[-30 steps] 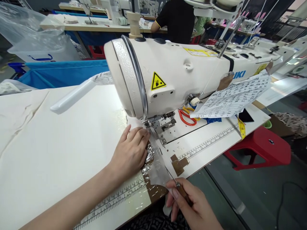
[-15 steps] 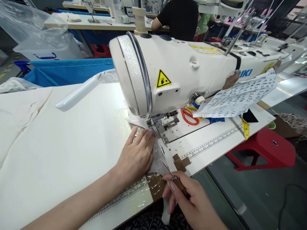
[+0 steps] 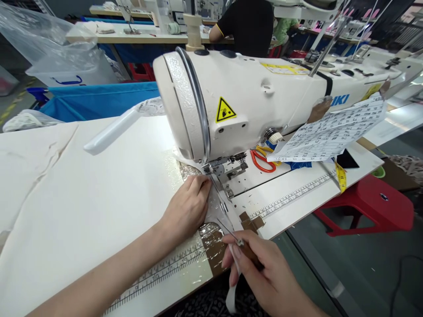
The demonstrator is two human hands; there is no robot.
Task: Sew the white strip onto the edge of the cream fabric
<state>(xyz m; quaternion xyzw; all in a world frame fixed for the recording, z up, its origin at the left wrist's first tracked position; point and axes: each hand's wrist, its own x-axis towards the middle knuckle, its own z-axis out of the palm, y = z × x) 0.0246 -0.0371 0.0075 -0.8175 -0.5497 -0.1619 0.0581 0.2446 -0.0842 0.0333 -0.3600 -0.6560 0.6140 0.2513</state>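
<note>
Pale fabric [image 3: 213, 210], curve-edged; right hand [image 3: 269, 273] grips slim wood-handled awl [image 3: 239, 242].

A head-worn camera looks forward and down, close over the sewing machine [image 3: 247, 92].

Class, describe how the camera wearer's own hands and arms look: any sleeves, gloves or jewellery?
The left hand and right hand are ungloved, with no rings visible. The left forearm is bare, without sleeve, watch or bracelet in view; the visible right forearm is bare too.

The awl handle [image 3: 251, 255] looks wooden, its shaft [image 3: 228, 230] metal, the sewing machine [image 3: 244, 83] glossy.
</note>
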